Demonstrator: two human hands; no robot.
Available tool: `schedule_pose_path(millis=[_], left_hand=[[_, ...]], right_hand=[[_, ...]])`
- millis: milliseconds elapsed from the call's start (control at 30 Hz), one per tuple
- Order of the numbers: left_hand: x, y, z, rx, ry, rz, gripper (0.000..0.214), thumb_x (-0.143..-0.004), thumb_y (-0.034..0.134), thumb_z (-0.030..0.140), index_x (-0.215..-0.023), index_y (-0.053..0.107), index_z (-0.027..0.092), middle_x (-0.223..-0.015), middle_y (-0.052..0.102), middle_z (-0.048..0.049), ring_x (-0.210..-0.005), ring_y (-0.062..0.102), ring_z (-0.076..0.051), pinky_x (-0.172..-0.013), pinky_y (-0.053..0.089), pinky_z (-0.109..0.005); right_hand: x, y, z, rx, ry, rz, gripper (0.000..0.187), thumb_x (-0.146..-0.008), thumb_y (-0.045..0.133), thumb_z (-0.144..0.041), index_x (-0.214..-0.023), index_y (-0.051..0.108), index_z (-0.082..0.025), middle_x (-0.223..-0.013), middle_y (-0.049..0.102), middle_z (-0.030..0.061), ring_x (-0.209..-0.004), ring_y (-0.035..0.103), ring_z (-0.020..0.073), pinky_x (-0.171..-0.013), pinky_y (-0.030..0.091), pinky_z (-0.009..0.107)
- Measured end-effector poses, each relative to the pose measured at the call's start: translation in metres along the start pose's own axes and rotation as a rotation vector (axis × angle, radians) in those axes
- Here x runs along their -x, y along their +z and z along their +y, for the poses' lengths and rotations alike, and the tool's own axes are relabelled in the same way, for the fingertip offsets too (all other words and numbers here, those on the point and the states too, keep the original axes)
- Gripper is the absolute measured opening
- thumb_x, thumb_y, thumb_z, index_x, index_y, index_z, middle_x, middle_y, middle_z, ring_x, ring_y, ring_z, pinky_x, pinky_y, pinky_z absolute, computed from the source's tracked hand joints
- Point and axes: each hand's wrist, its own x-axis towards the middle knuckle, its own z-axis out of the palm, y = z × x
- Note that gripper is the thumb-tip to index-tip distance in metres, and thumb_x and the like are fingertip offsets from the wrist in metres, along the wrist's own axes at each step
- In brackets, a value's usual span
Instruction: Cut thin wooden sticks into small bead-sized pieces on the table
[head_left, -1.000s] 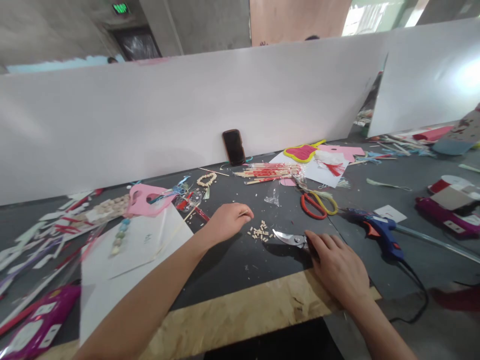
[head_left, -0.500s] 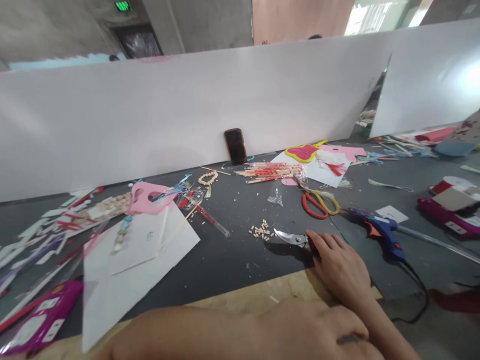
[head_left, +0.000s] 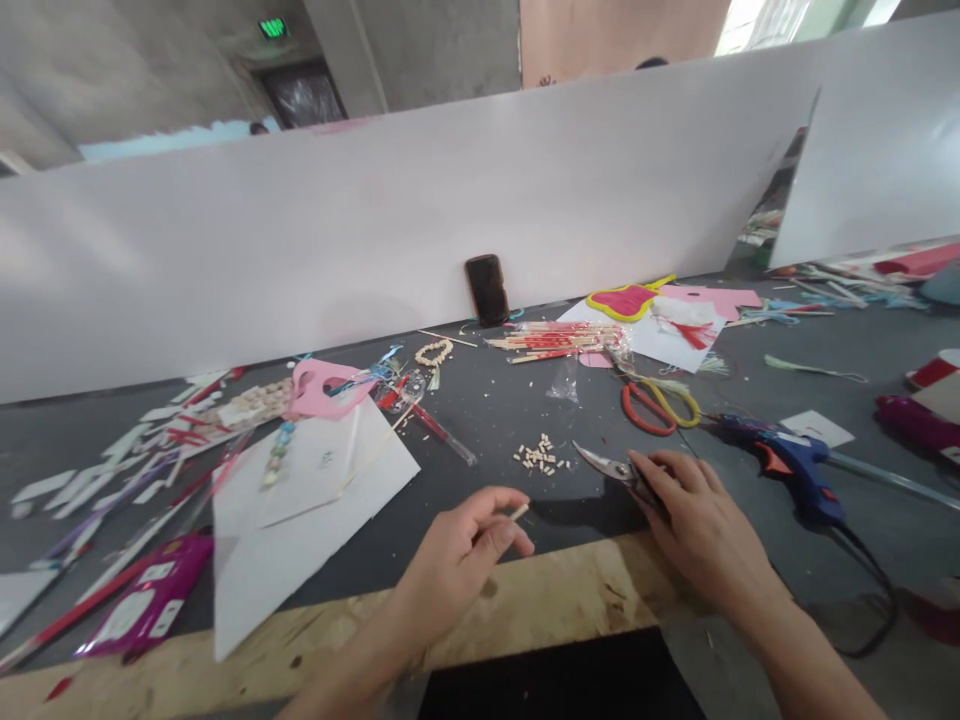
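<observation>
At the back stood a smooth white panel (head_left: 390, 220), and before it lay the dark tabletop (head_left: 495, 410), edged with a band of rough, stained wood (head_left: 585, 585). The left hand (head_left: 476, 545) was above the near part, its fingers curved into a narrow pinch; the right hand (head_left: 697, 515) was wrapped around the handles of the pruning shears (head_left: 615, 469). Their shiny metal was curved and pointed, just beside a loose heap (head_left: 541, 458) of short, pale, rod-like pieces. Between the left fingers was one small stick (head_left: 519, 511), pale and straight.

shears (head_left: 616, 468) partly hidden by right hand (head_left: 701, 520), red roll (head_left: 935, 374) cropped
</observation>
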Motion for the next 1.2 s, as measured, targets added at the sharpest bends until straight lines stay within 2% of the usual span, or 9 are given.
schedule_pose_path(millis=[67, 167, 333, 433, 633, 767, 900, 1033, 1200], left_hand=[[0.001, 0.003, -0.008, 0.176, -0.065, 0.052, 0.027, -0.09, 0.048, 0.041, -0.101, 0.058, 0.018, -0.084, 0.072, -0.0045, -0.051, 0.048, -0.01, -0.05, 0.039, -0.021], [0.001, 0.01, -0.011, 0.34, -0.058, 0.079, 0.025, -0.088, 0.051, 0.041, -0.089, 0.057, 0.017, -0.084, 0.071, -0.0061, -0.047, 0.04, -0.007, -0.048, 0.036, -0.02], [0.001, 0.017, -0.008, 0.444, -0.014, 0.155, 0.029, -0.086, 0.055, 0.043, -0.088, 0.059, 0.015, -0.082, 0.068, -0.007, -0.049, 0.041, -0.006, -0.047, 0.033, -0.019], [0.003, 0.019, -0.008, 0.453, 0.014, 0.174, 0.028, -0.088, 0.053, 0.042, -0.089, 0.059, 0.015, -0.082, 0.067, -0.0061, -0.051, 0.041, -0.006, -0.047, 0.032, -0.019], [0.002, 0.022, -0.008, 0.453, 0.042, 0.2, 0.03, -0.09, 0.049, 0.042, -0.089, 0.06, 0.014, -0.079, 0.065, -0.0052, -0.051, 0.041, -0.006, -0.049, 0.031, -0.02], [0.001, 0.023, -0.008, 0.477, 0.045, 0.218, 0.032, -0.089, 0.05, 0.045, -0.089, 0.061, 0.015, -0.078, 0.065, -0.0052, -0.05, 0.04, -0.006, -0.049, 0.032, -0.021], [0.002, 0.025, -0.009, 0.516, 0.025, 0.238, 0.031, -0.088, 0.053, 0.045, -0.089, 0.06, 0.015, -0.078, 0.066, -0.0049, -0.05, 0.04, -0.007, -0.049, 0.032, -0.02], [0.003, 0.026, -0.011, 0.542, 0.014, 0.239, 0.03, -0.086, 0.055, 0.045, -0.089, 0.061, 0.015, -0.078, 0.065, -0.0044, -0.049, 0.04, -0.007, -0.047, 0.032, -0.02], [0.003, 0.027, -0.013, 0.565, 0.005, 0.237, 0.03, -0.086, 0.056, 0.045, -0.09, 0.061, 0.016, -0.08, 0.065, -0.0047, -0.05, 0.039, -0.006, -0.047, 0.031, -0.019]], right_hand=[[-0.001, -0.005, -0.008, -0.069, 0.033, 0.021, 0.037, -0.091, 0.045, -0.029, -0.123, 0.056, -0.014, -0.103, 0.056, 0.0131, -0.095, 0.054, 0.0248, -0.085, 0.048, 0.04], [-0.002, -0.012, -0.027, -0.138, 0.031, 0.007, 0.038, -0.09, 0.044, -0.024, -0.127, 0.053, -0.017, -0.1, 0.057, 0.0106, -0.092, 0.056, 0.0223, -0.078, 0.051, 0.036], [0.0, -0.017, -0.052, -0.116, -0.09, -0.084, 0.057, -0.077, 0.046, -0.008, -0.133, 0.046, -0.021, -0.112, 0.061, 0.0101, -0.095, 0.056, 0.0239, -0.075, 0.05, 0.038], [0.0, -0.018, -0.059, -0.091, -0.092, -0.09, 0.057, -0.078, 0.045, -0.008, -0.133, 0.045, -0.021, -0.116, 0.061, 0.0101, -0.097, 0.056, 0.0245, -0.075, 0.049, 0.038], [0.001, -0.019, -0.064, -0.061, -0.104, -0.085, 0.062, -0.075, 0.043, -0.004, -0.134, 0.043, -0.02, -0.118, 0.059, 0.0105, -0.099, 0.055, 0.0251, -0.077, 0.048, 0.039], [0.004, -0.016, -0.065, -0.091, -0.073, -0.063, 0.067, -0.077, 0.045, -0.006, -0.141, 0.035, -0.024, -0.118, 0.056, 0.0117, -0.101, 0.053, 0.0266, -0.078, 0.049, 0.042], [0.004, -0.016, -0.064, -0.125, -0.03, -0.013, 0.063, -0.081, 0.045, -0.009, -0.142, 0.034, -0.025, -0.103, 0.053, 0.0111, -0.089, 0.053, 0.0243, -0.078, 0.05, 0.043], [0.002, -0.017, -0.063, -0.161, -0.039, -0.028, 0.064, -0.084, 0.042, -0.01, -0.145, 0.028, -0.026, -0.09, 0.054, 0.007, -0.08, 0.055, 0.0223, -0.07, 0.052, 0.039], [0.006, -0.014, -0.064, -0.14, -0.028, -0.057, 0.068, -0.079, 0.042, -0.004, -0.143, 0.028, -0.024, -0.097, 0.055, 0.0077, -0.086, 0.057, 0.0233, -0.073, 0.052, 0.038]])
